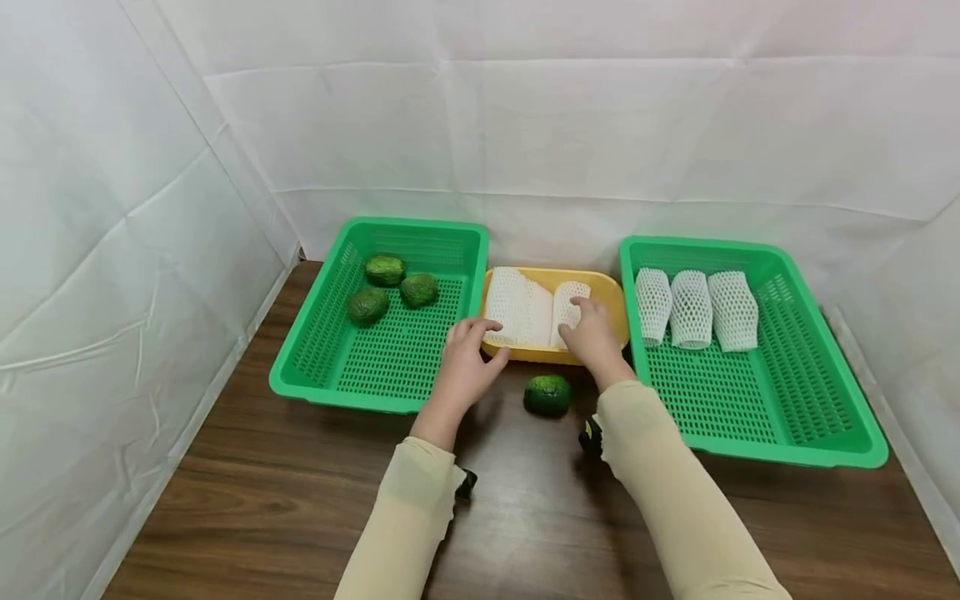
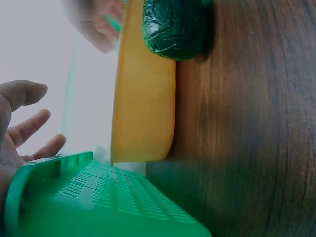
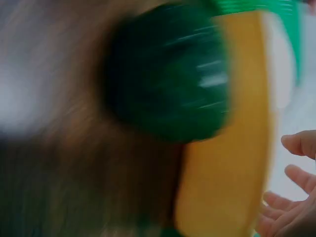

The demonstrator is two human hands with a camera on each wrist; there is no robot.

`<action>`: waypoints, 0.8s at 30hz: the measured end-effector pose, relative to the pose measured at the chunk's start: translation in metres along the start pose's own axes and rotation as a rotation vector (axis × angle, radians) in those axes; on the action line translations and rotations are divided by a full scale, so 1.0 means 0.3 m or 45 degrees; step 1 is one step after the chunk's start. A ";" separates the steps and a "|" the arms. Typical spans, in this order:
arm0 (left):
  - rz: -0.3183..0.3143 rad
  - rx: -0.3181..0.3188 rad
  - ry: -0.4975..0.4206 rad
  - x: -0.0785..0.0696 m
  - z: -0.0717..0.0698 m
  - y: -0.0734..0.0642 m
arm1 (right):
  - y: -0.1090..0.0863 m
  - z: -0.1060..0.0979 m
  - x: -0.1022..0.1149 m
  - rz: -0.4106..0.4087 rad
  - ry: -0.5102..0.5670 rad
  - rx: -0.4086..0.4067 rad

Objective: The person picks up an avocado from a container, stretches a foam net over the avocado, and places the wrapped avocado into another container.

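Observation:
A yellow tray (image 1: 617,310) holds several white foam net sleeves (image 1: 510,304). Over its right part reaches my right hand (image 1: 595,333), fingertips overlapping the rightmost sleeve (image 1: 567,292) in the head view. The right wrist view shows that hand's fingers (image 3: 301,180) spread apart with nothing between them. My left hand (image 1: 467,362) hovers at the tray's front left corner, thumb and fingers apart and holding nothing. On the table, in front of the tray and between both hands, lies a dark green avocado (image 1: 547,396), its shiny wrinkled surface visible in the left wrist view.
At the left, a green basket (image 1: 300,367) contains three green avocados (image 1: 418,290). Another green basket (image 1: 847,417) at the right has three net sleeves (image 1: 691,308) lined up along its back. White cloth walls (image 1: 525,125) stand behind and beside the wooden table (image 1: 262,500).

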State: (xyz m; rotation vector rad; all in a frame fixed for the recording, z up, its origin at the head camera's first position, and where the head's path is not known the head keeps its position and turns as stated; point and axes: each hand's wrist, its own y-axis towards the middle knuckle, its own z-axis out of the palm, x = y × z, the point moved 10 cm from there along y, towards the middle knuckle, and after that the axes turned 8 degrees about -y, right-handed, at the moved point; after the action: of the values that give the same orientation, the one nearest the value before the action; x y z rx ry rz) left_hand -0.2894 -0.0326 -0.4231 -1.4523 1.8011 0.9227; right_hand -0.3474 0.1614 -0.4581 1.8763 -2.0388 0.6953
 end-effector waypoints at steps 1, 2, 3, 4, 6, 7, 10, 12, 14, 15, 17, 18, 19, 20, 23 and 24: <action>0.004 -0.010 -0.009 0.004 0.000 0.000 | 0.001 0.015 -0.011 0.020 -0.038 0.005; 0.007 -0.021 -0.017 0.007 0.000 0.000 | 0.001 0.025 -0.018 0.039 -0.070 0.002; 0.010 -0.030 -0.022 0.010 -0.001 0.000 | 0.000 0.033 -0.025 0.058 -0.101 0.000; 0.012 -0.035 -0.025 0.011 -0.002 0.000 | 0.000 0.038 -0.030 0.074 -0.116 -0.003; 0.014 -0.037 -0.026 0.013 -0.002 0.000 | -0.003 0.043 -0.038 0.107 -0.124 -0.010; 0.015 -0.036 -0.024 0.014 -0.001 0.000 | -0.002 0.044 -0.041 0.118 -0.125 -0.013; 0.014 -0.035 -0.024 0.016 0.000 0.000 | -0.002 0.040 -0.050 0.136 -0.115 -0.040; 0.016 -0.034 -0.023 0.016 0.000 0.000 | -0.004 0.030 -0.054 0.147 -0.082 -0.078; 0.012 -0.033 -0.021 0.016 -0.001 -0.001 | -0.005 0.013 -0.058 0.160 -0.067 -0.135; 0.011 -0.032 -0.021 0.016 -0.001 -0.001 | -0.007 0.000 -0.057 0.165 -0.064 -0.172; 0.013 -0.029 -0.021 0.013 -0.003 -0.001 | -0.009 -0.031 -0.051 0.169 -0.066 -0.248; 0.013 -0.029 -0.021 0.013 -0.003 -0.001 | -0.011 -0.049 -0.047 0.171 -0.067 -0.283; 0.016 -0.030 -0.023 0.011 -0.004 -0.001 | -0.013 -0.070 -0.039 0.166 -0.069 -0.318; 0.017 -0.030 -0.021 0.010 -0.005 -0.001 | -0.015 -0.091 -0.031 0.161 -0.056 -0.347; 0.025 -0.030 -0.022 0.011 -0.005 -0.001 | -0.027 -0.147 -0.007 0.141 0.050 -0.391; 0.027 -0.030 -0.022 0.012 -0.005 -0.001 | -0.034 -0.164 -0.001 0.137 0.107 -0.396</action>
State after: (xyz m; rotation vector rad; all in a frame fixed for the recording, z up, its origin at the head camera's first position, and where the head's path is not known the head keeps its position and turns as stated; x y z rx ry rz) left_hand -0.2899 -0.0358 -0.4251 -1.4381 1.8016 0.9670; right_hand -0.3430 0.1870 -0.4152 1.5485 -2.0681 0.4421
